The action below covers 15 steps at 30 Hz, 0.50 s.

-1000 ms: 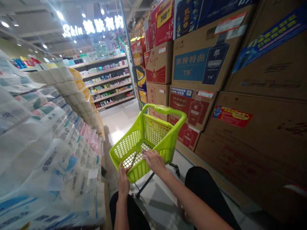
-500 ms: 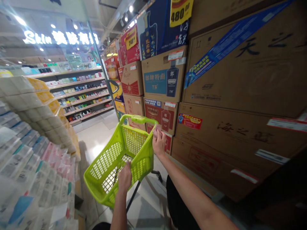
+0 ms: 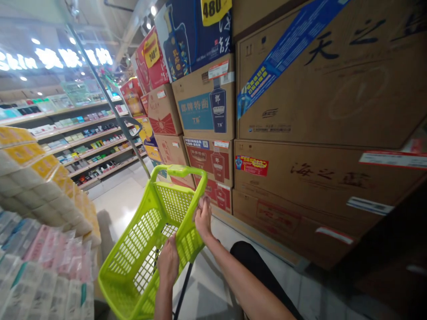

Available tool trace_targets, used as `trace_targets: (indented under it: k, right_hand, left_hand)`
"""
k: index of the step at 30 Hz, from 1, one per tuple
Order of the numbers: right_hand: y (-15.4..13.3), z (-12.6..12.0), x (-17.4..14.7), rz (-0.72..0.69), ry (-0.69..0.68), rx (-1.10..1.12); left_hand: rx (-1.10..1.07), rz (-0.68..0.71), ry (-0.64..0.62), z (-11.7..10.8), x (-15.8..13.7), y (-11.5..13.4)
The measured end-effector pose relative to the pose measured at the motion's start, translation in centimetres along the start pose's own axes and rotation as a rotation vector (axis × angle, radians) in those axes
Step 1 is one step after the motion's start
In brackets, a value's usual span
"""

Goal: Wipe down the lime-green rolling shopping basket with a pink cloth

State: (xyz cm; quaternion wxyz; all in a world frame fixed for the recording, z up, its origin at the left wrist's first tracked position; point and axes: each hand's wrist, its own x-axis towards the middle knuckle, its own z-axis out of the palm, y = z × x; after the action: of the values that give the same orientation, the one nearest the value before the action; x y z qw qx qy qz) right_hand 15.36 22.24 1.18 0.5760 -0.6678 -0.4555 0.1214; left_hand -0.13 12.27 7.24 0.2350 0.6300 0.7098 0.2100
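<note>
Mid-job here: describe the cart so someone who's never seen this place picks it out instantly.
Find the cartons stacked on the picture's right and the packs on its left. Between them stands the cart, the left hand and right hand at its near side. Unlike either stack, it is bright lime green and latticed, with a looped handle.

Brown cartons [image 3: 320, 89] stood stacked along the right edge of the pale floor [image 3: 116, 211], a blue strip [image 3: 290, 58] slanting from one's left edge to its top, a red sticker [image 3: 251, 165] near the upper left corner of another below. A yellow price tag [image 3: 216, 10] marked 480 hung toward the right edge of a blue box [image 3: 207, 51]. At left, yellow-and-white packs [image 3: 36, 164] rose behind pink packets [image 3: 55, 249]; stocked shelves [image 3: 113, 170] lined the far end beneath a lit sign [image 3: 60, 58].
</note>
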Motion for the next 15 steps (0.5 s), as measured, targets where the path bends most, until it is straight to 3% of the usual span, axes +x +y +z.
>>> trace_targets:
  k: [4, 9, 15]
  right_hand:
    - [0.6, 1.2, -0.9, 0.081, -0.003, 0.036]
    - [1.9, 1.3, -0.7, 0.341, -0.048, 0.016]
    - [0.2, 0.0, 2.0, 0.093, 0.003, 0.065]
  left_hand:
    - [-0.009, 0.042, 0.012, 0.3, 0.4, -0.3]
    - [0.018, 0.002, 0.022, 0.4, 0.6, -0.8]
    - [0.029, -0.001, 0.020, 0.5, 0.9, 0.5]
